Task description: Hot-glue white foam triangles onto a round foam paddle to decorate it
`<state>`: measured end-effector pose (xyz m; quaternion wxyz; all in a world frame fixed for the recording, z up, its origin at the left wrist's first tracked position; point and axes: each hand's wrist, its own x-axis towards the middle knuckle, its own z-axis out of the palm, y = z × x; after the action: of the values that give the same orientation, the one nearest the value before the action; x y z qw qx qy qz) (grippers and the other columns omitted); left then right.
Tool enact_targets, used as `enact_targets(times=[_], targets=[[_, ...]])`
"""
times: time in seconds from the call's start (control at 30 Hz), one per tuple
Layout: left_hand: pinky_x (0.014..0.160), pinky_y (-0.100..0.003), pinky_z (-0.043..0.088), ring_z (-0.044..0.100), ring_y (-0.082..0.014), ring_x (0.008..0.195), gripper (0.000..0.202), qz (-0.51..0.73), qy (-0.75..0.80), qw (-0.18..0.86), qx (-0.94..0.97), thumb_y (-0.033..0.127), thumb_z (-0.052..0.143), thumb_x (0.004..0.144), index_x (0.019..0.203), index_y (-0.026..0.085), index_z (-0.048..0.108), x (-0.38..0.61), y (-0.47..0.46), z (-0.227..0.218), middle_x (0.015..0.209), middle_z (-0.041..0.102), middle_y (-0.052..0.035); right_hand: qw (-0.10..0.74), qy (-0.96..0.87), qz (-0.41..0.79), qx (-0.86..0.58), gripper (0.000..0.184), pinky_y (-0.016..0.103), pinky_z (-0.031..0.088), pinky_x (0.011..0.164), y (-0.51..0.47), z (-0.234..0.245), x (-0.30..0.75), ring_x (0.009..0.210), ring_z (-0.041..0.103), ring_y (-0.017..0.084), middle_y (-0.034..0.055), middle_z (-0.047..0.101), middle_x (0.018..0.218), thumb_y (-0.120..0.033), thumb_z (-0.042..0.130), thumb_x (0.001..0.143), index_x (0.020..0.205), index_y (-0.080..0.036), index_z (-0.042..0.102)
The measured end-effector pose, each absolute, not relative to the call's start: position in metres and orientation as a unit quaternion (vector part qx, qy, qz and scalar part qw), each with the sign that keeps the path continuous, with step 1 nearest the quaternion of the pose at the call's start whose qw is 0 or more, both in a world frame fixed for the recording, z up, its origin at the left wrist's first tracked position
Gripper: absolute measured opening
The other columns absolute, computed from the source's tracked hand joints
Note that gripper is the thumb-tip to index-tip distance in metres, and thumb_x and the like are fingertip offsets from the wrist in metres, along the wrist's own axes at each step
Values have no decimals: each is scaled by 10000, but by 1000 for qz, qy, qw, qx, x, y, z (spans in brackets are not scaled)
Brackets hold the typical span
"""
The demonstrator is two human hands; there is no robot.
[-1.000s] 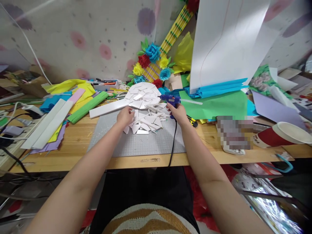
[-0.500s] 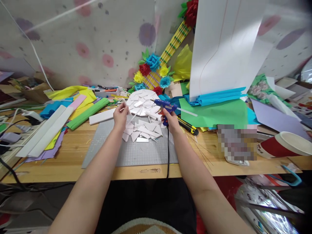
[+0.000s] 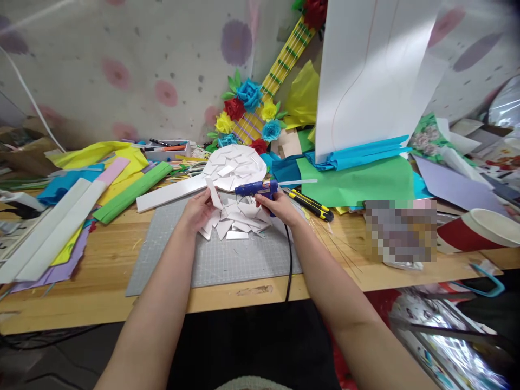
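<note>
Head view, working rightward: white paper strips (image 3: 67,227) lie slantwise at the left of the frame, with a green paper fold (image 3: 134,192) beside them on the bench (image 3: 109,254). Next, left of centre, a long white board strip (image 3: 173,193) lies near the left hand (image 3: 198,210), whose fingers pinch one flat white piece (image 3: 214,193), tilted up on end.

Just above the middle of the frame sits the rounded white panel (image 3: 235,162). Angular, flat-cut pieces overlap across its visible face like rough scales, edges lifting here and there, one catching the light. Most of that face looks covered, though whether every piece is fixed I cannot tell. Below it, a heap of loose white pieces (image 3: 239,216), sharp-cornered and irregular, lies unused on the grey cutting mat (image 3: 166,260); the pinched piece is not yet on the panel.

Right of centre, the right hand (image 3: 280,206) has its fingers wrapped around a blue glue gun (image 3: 258,188), its nozzle pointing left toward the pinched piece, near but apart. Farther right come a yellow-and-black utility knife (image 3: 312,206) and, at the right edge, a red-and-white paper cup (image 3: 475,230), tilted in view.
</note>
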<state>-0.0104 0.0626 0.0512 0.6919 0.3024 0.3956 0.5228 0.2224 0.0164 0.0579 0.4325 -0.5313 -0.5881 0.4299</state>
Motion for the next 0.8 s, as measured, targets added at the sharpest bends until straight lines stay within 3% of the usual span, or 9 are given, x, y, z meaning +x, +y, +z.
enact_targets(times=[0.27, 0.57, 0.8], targets=[[552, -173, 505, 605, -77, 589, 254, 458, 393, 731, 318, 153, 477, 943, 860, 87, 708, 0, 60, 62, 720, 681, -54, 392, -609, 422, -545, 444, 254, 317, 464, 11, 64, 221, 461, 420, 93, -7, 516, 516, -609, 642, 716, 603, -184, 578], [597, -204, 520, 613, -94, 616, 183, 431, 396, 728, 356, 171, 551, 904, 865, 99, 715, 2, 61, 59, 732, 706, -62, 357, -616, 438, -549, 461, 261, 339, 496, 15, 59, 224, 498, 441, 101, -1, 539, 553, -628, 636, 714, 611, -184, 566], [586, -210, 522, 598, -99, 555, 216, 407, 380, 745, 367, 163, 553, 903, 746, 94, 685, 5, 59, 59, 626, 666, -46, 395, -588, 405, -578, 459, 256, 347, 495, 18, 56, 226, 505, 443, 98, -7, 534, 572, -628, 649, 691, 633, -184, 549]])
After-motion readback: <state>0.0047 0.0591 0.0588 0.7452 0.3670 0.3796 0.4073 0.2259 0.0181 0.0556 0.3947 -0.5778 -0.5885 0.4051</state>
